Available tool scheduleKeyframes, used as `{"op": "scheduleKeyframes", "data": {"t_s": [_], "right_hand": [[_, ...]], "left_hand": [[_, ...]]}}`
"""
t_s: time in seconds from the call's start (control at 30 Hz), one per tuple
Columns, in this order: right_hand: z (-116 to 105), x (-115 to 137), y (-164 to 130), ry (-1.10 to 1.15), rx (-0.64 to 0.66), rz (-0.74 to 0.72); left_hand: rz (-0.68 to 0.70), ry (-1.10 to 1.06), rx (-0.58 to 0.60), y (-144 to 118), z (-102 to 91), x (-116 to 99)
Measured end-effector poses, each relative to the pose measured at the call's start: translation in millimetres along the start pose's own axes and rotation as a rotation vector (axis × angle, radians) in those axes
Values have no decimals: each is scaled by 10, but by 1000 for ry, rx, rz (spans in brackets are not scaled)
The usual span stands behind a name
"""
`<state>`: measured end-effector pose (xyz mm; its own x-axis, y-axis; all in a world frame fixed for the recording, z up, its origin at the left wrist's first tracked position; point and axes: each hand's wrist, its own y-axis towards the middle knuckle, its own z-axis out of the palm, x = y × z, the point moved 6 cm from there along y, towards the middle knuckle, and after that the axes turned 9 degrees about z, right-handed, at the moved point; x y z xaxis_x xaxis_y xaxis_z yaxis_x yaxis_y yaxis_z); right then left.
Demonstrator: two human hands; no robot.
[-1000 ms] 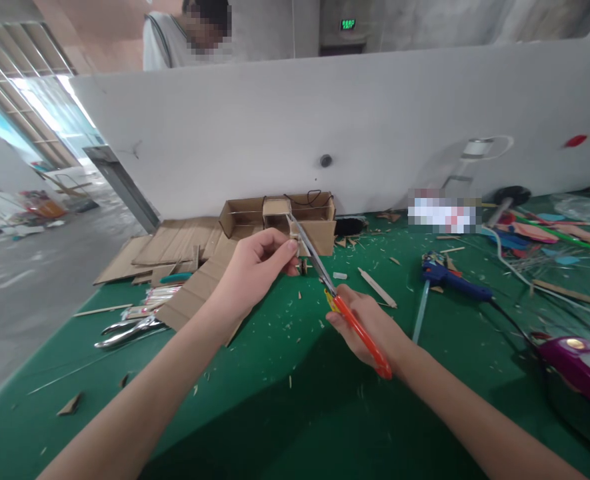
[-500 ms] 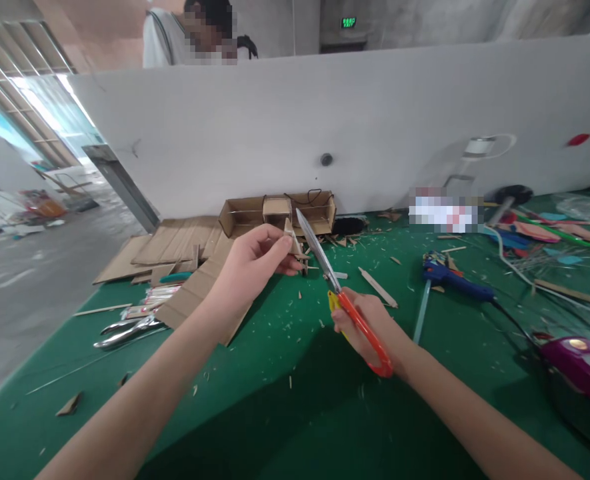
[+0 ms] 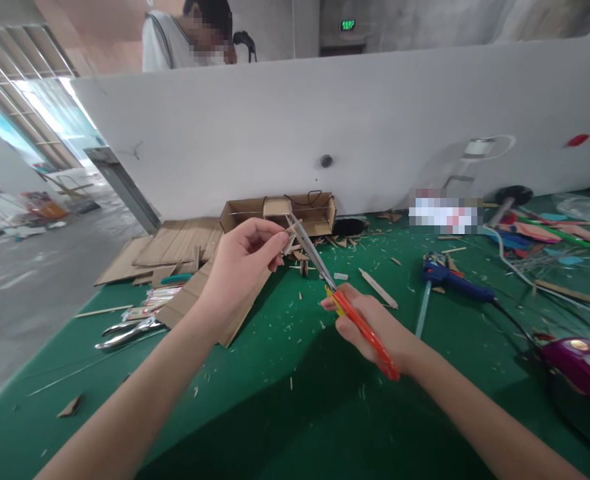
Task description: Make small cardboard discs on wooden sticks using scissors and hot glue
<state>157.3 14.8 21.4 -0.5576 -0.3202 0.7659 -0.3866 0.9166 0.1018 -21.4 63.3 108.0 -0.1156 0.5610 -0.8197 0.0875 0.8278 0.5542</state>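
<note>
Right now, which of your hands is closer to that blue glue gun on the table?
Right. The right hand, gripping the orange-handled scissors, is just left of the blue glue gun. The left hand, pinching a small cardboard piece, is farther left.

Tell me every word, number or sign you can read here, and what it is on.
Green lit sign above the dark doorway at the back: it looks like an exit sign, but its letters are too small to read.
Pixelated patch on the green table: blurred out, unreadable.
Scissors, blue glue gun, cardboard box: no readable print.
</note>
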Motion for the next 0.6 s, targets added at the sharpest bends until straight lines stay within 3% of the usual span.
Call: {"op": "scheduleKeyframes", "data": {"t_s": [0.6], "right_hand": [[27, 29, 12, -72, -43, -27]], "left_hand": [[1, 18, -9, -13, 31, -18]]}}
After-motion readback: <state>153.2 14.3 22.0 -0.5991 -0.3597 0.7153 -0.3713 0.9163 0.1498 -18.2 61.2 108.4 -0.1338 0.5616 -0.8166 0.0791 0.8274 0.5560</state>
